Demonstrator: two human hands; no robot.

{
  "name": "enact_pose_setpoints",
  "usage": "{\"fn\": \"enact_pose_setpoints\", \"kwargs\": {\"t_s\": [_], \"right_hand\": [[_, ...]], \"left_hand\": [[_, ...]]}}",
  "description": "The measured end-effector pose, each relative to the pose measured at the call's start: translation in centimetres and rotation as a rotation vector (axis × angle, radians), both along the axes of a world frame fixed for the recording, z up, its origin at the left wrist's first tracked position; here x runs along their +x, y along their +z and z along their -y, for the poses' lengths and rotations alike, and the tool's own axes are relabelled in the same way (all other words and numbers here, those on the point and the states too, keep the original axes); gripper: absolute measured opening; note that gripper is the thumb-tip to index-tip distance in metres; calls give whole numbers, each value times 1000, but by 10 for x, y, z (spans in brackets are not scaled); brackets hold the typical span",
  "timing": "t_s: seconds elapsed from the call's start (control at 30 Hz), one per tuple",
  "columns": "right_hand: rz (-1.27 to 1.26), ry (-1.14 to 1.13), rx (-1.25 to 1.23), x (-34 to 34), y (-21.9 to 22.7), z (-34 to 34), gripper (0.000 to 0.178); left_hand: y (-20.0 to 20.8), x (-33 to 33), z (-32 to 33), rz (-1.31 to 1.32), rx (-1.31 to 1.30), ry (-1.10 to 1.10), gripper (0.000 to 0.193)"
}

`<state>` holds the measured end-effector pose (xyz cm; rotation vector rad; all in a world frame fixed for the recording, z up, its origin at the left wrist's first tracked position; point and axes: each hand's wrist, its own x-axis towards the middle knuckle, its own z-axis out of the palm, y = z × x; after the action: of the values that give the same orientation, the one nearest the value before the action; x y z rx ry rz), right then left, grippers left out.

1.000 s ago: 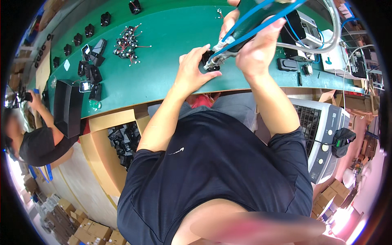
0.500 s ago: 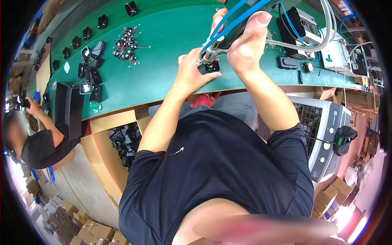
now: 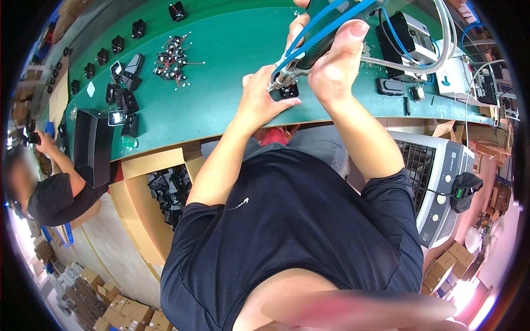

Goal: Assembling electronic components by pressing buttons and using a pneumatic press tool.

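Observation:
My right hand [image 3: 338, 65] is wrapped round the dark body of a powered screwdriver [image 3: 320, 48], which has blue air hoses and a metal nose. The nose comes down over a small black plastic housing [image 3: 290, 90] on the green bench. Its tip and the contact point are partly hidden. Beside the nose, my left hand [image 3: 260, 95] presses against the housing, thumb along the near side. The fingers on the far side are hidden behind the tool.
A pile of small wired parts [image 3: 171, 59] lies left of my hands, with black housings [image 3: 127, 102] beyond. A controller box [image 3: 406, 41] and a black case [image 3: 390, 86] stand right. A carton of black parts [image 3: 146, 220] sits below the edge. Another person [image 3: 55, 193] works at far left.
The screwdriver and my right hand have shifted very slightly down and to the right. My left hand stays at the housing.

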<state>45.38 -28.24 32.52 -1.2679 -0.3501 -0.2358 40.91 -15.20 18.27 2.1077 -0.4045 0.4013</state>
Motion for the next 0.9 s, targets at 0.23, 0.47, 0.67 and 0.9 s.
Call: {"fn": "enact_pose_setpoints", "kwargs": {"t_s": [0.23, 0.47, 0.67, 0.9], "right_hand": [[-27, -18, 2, -6, 3, -5, 95], [47, -6, -46, 11, -5, 0, 90], [162, 36, 73, 25, 63, 27, 54], [397, -264, -185, 9, 50, 39, 60]], "left_hand": [[-7, -2, -2, -63, -16, -23, 88], [5, 1, -4, -47, -9, -14, 85], [16, 17, -18, -92, 46, -23, 81], [31, 176, -87, -53, 433, 403, 76]]}}
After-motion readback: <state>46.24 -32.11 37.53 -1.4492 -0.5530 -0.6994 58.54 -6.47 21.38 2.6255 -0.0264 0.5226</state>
